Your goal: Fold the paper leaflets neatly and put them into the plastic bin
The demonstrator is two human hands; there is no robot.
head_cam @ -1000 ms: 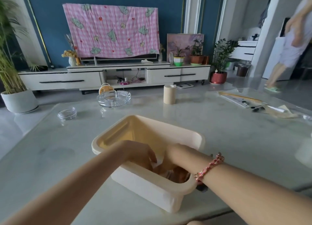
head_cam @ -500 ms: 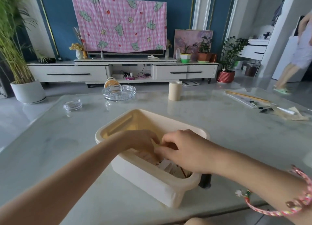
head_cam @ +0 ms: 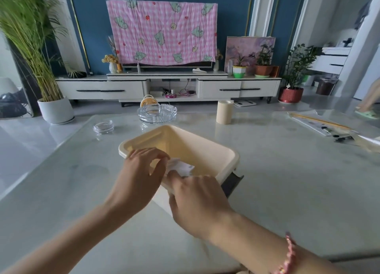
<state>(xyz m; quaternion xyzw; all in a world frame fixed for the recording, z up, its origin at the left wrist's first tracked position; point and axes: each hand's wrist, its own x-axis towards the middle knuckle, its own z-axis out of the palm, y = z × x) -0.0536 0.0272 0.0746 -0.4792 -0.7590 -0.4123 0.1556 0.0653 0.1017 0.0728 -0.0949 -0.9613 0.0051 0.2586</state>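
A cream plastic bin [head_cam: 207, 139] is seen at the middle of the pale marble counter [head_cam: 287, 181], set at an angle, with its near corner hidden under the two hands. A white paper leaflet [head_cam: 182, 168], creased and partly folded, is held just above the bin's near-left part, inside the line of the rim. The left hand [head_cam: 141, 178] is placed over the bin's left rim; its fingers [head_cam: 158, 153] are curled, and the leaflet's left edge is pinched between forefinger and thumb. The right hand [head_cam: 198, 201] is laid across the near rim with its fingers bent, and the forefinger tip is set against the leaflet's near edge; whether the paper is pinched there cannot be told, since the back of the hand covers the grip. A pink braided bracelet [head_cam: 287, 255] is worn on the right wrist. A dark object [head_cam: 232, 183] is noted touching the bin's right side. On the far side of the counter a glass ashtray [head_cam: 157, 114] and a small glass dish [head_cam: 103, 126] are seen to the left, a beige cylinder [head_cam: 224, 111] stands upright to the right of them, and papers and pens [head_cam: 320, 125] lie at the far right.
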